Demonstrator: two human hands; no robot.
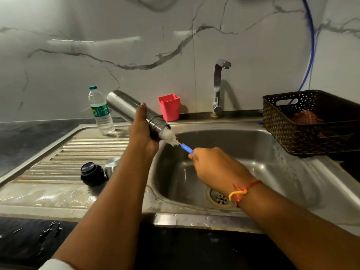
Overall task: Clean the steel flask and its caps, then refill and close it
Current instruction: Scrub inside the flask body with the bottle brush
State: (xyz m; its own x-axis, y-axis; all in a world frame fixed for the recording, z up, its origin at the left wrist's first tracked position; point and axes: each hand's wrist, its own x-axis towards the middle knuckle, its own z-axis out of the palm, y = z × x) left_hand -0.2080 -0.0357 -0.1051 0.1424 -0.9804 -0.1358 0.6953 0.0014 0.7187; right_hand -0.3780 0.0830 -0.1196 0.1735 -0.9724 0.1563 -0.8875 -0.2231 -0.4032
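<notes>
Only writing I can read here is on the clear plastic water bottle with the green cap (pixel 101 112). Its green label has a script word starting "Sig", and the rest is too blurry. It stands upright at the far end of the ribbed steel drainboard (pixel 78 152), and I can't tell how full it is. The cylindrical steel flask (pixel 124 106) is up in the air over the left edge of the steel sink basin (pixel 243 141), tilted with its base toward the far left and its threaded open mouth angled down toward the basin. The left hand (pixel 143 131) is wrapped around it just above the threads. The bottle brush with a blue handle and white bristles (pixel 186 148) has its bristles partly in the flask's mouth, and the right hand (pixel 214 164) has its fingers curled tight round the handle. There's a red and yellow thread band (pixel 241 190) on that wrist. Both caps sit on the near part of the drainboard: the round black inner cap (pixel 91 173), and the shiny steel outer cap (pixel 112 165) touching it on its right. A red plastic cup (pixel 169 107) stands on the ledge behind the sink, left of the chrome tap (pixel 219 86), and I can't see into it. On the right, the dark brown woven plastic basket (pixel 292 137) sits on the sink's edge with some reddish-orange cloth (pixel 305 117) in it. The dark surface (pixel 29 133) to the far left looks wet.
</notes>
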